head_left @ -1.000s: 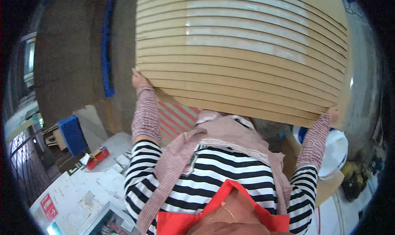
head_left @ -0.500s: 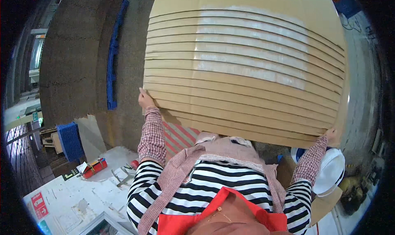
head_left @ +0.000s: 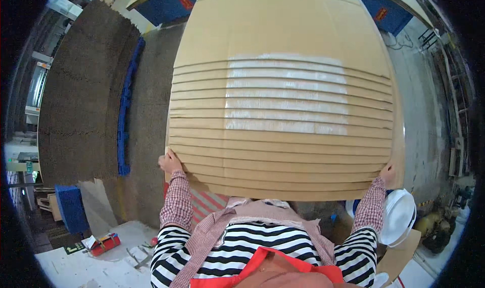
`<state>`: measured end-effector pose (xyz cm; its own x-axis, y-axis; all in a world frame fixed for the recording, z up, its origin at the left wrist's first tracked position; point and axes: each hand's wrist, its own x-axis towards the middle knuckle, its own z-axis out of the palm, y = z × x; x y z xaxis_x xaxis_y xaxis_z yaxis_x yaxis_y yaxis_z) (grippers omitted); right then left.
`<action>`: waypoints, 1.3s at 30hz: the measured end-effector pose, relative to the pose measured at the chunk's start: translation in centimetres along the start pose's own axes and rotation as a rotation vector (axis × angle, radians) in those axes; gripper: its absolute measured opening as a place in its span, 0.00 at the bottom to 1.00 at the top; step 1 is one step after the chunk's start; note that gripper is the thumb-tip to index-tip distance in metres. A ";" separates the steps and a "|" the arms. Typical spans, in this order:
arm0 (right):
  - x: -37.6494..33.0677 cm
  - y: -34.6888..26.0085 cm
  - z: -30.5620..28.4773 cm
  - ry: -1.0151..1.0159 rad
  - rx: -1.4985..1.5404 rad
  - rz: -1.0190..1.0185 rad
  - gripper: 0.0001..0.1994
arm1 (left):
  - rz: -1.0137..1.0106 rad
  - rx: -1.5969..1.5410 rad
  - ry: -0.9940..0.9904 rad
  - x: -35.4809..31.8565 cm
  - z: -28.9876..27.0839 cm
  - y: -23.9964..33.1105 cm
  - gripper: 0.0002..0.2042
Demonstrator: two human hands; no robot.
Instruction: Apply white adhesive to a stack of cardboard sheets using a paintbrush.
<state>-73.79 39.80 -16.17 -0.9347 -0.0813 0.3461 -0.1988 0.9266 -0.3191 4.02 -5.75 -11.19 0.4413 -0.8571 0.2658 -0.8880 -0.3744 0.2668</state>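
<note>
Large tan cardboard sheets (head_left: 283, 162) lie in front of me, overlapping like steps, with their near edges staggered. A whitish rectangular patch (head_left: 288, 98) runs across several of the steps. My left hand (head_left: 171, 162) is closed on the near left edge of the cardboard, thumb on top. At the near right corner, my right hand (head_left: 387, 172) is closed around the edge, its fingers partly hidden by the board. Both forearms reach forward in checked sleeve covers, about level with each other. What supports the sheets is hidden.
A long dark stack (head_left: 81, 96) stands to the left, with a blue strip (head_left: 123, 136) along its base. Red-and-white striping (head_left: 207, 204) shows below the cardboard. Beside my right arm is a white bucket-like container (head_left: 396, 217). A red cylinder (head_left: 104, 244) sits at lower left.
The cardboard and both hands appear lower in the picture, and the near edge looks more level. More of the far end shows. Both hands keep their hold.
</note>
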 end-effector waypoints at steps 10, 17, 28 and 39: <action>-0.2 -2.8 -2.6 -0.260 -0.261 0.000 0.26 | 0.010 -0.175 -0.285 2.1 3.5 -3.9 0.23; -0.2 -1.6 -1.6 -0.045 -0.144 -0.187 0.29 | 0.044 -0.048 -0.280 0.7 0.7 -2.5 0.26; 1.0 2.0 2.0 -0.435 -0.026 -0.003 0.27 | 0.018 -0.188 -0.126 0.1 1.4 -2.1 0.26; 1.4 7.3 4.9 -0.379 -0.410 -0.235 0.29 | 0.094 0.148 -0.379 -1.0 -4.1 -1.4 0.24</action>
<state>-78.04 44.68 -22.34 -0.9343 -0.3565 0.0041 -0.3535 0.9277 0.1196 5.31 -2.89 -8.01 0.3030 -0.9492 -0.0849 -0.9434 -0.3114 0.1143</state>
